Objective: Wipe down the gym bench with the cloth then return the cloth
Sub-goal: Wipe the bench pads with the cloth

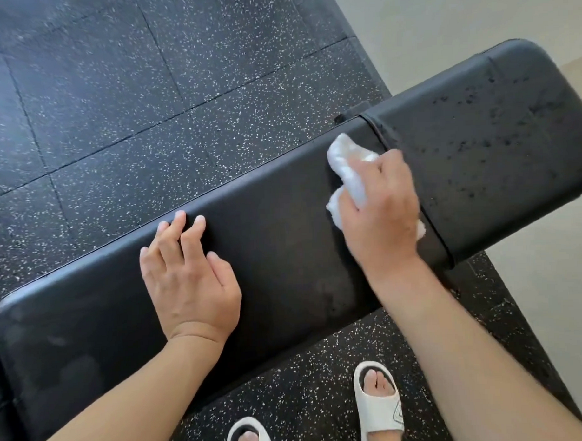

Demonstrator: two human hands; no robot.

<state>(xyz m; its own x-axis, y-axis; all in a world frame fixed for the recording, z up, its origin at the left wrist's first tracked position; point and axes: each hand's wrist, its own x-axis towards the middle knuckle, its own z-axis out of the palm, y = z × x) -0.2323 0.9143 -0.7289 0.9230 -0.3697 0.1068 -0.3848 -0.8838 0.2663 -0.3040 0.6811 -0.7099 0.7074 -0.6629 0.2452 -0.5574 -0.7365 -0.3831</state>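
A black padded gym bench (284, 253) runs diagonally from lower left to upper right. A seam divides its long pad from a shorter pad (498, 140) at the right, which is dotted with dark droplets. My right hand (381, 214) grips a crumpled white cloth (349, 167) and presses it on the long pad just left of the seam. My left hand (189, 280) rests flat on the long pad, fingers spread toward its far edge.
Black rubber floor tiles with white flecks (130, 94) lie beyond the bench and under it. A pale floor (457, 16) begins at the upper right. My feet in white slides (378, 402) stand close to the bench's near edge.
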